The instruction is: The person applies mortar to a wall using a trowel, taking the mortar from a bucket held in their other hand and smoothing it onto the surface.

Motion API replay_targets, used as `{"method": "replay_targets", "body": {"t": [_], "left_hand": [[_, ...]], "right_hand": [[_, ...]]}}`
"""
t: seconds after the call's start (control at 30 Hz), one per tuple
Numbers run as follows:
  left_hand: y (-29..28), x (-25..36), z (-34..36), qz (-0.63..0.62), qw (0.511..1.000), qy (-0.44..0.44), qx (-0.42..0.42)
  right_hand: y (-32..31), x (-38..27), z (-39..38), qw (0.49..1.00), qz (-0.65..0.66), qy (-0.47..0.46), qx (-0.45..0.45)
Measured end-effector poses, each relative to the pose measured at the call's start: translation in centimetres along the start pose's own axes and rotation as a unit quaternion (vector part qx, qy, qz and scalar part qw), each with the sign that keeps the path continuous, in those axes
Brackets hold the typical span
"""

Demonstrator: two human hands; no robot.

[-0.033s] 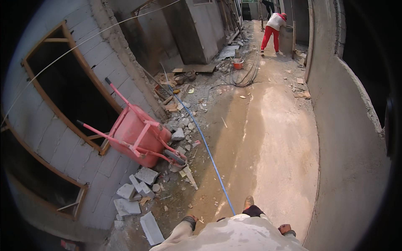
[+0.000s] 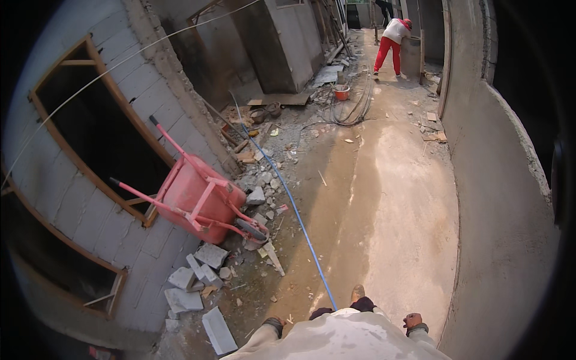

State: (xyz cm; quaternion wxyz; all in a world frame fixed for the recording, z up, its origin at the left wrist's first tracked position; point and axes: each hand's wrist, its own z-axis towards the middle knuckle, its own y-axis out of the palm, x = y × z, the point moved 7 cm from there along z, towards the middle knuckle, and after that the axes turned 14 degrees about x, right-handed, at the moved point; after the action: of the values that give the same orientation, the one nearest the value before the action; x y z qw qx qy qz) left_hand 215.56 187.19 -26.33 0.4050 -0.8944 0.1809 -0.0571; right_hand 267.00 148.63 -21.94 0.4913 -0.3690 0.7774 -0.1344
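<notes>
At the lower edge my left hand (image 2: 278, 323) hangs beside my body, above the wet ground; it is small in view and how its fingers lie is unclear. My right hand (image 2: 413, 321) hangs on the other side, near the plastered wall, its fingers curled with nothing visible in them. A blue hose (image 2: 299, 217) runs along the ground from the rubble and passes beneath me. Between my hands the tip of one brown boot (image 2: 357, 293) shows below a dark trouser knee (image 2: 363, 305).
A pink wheelbarrow (image 2: 201, 195) leans tipped up against the block wall (image 2: 90, 204) at left. Broken blocks (image 2: 219, 330) and rubble lie beneath it. Ahead are looped cables (image 2: 351, 117), an orange bucket (image 2: 341, 92) and a bent-over person in red trousers (image 2: 388, 54). A plastered wall (image 2: 504, 198) borders the right.
My right hand has swung a little forward and shows more fully. A second dark knee shows more beside the hose. The wheelbarrow and rubble stay almost in place.
</notes>
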Motion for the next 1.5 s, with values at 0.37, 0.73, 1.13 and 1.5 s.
{"method": "replay_targets", "body": {"t": [0.37,0.73,1.13,1.5], "left_hand": [[-3.5,8.4,6.5,-0.214,0.969,-0.098,-0.071],[-37.2,16.9,33.5,-0.422,0.874,-0.067,0.231],[-62.2,21.1,56.9,-0.449,0.836,-0.014,0.316],[-53.5,20.9,63.7,-0.222,0.963,0.017,0.153]], "right_hand": [[8.2,-45.2,27.5,0.925,-0.003,-0.378,0.029],[16.0,-39.9,34.9,0.995,-0.089,-0.022,-0.049],[22.0,-55.2,46.6,0.975,-0.215,-0.021,-0.058],[45.3,-100.5,72.7,0.911,-0.227,-0.323,-0.122]]}}
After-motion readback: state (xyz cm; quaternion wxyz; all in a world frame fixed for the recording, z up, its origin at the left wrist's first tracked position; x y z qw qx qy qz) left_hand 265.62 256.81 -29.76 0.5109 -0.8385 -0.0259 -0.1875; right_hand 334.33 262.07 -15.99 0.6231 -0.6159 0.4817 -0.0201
